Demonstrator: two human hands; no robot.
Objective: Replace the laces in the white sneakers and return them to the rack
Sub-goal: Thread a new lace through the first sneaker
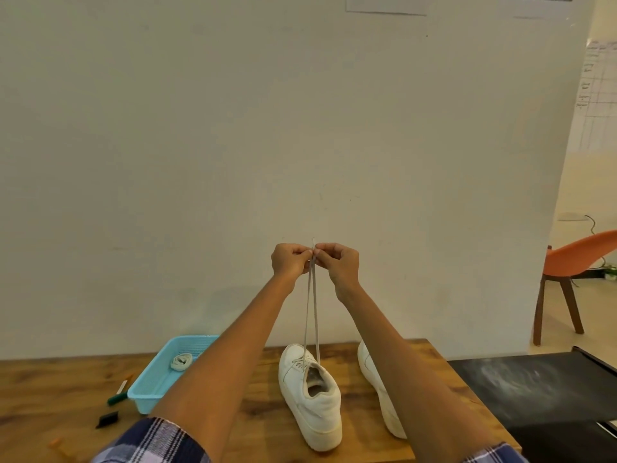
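Wood table [83, 379] against plain wall, both my hands raised, pulling lace ends up.
Left to right: marker [117, 397] and black clip [107, 420] on table, blue tray [151, 392] with bundled lace [181, 361] inside, my left hand [289, 260] pinching the lace [311, 315] ends, right hand [339, 262] pinching them too, fingertips touching. Lace runs taut down into sneaker [312, 396] standing on table; second sneaker [377, 389] just right, partly hidden by my arm. Orange chair [574, 259] far right.
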